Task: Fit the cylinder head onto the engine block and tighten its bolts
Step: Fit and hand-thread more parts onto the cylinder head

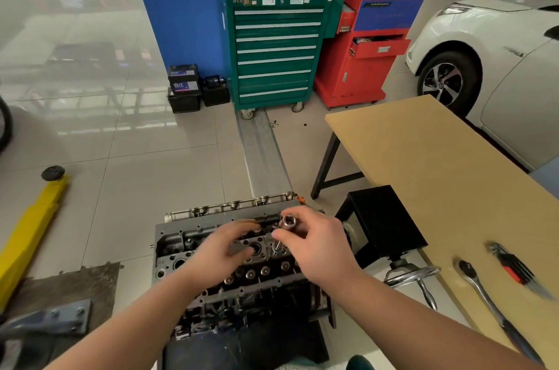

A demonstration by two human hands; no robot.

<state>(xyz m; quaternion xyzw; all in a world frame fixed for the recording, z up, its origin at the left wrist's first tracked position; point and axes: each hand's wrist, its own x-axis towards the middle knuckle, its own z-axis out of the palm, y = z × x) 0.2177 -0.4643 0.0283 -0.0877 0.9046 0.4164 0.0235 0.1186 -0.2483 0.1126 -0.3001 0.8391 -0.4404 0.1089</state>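
The right hand (317, 244) is pinching a shiny, round steel socket (288, 221) at its fingertips, while the left hand (225, 251) is lying with relaxed fingers on the dark grey cast-metal cylinder head (181, 248). Both hands are hiding the head's middle as it is sitting on the grimy black engine block (242, 306), whose base is cut off below.

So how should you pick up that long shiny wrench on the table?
Grip the ratchet by its long straight handle, coming down from above. It lies flat on the table with open space on both sides, and the slim handle suits curled fingers better than the round head. The right hand is nearer, but it now holds a socket.
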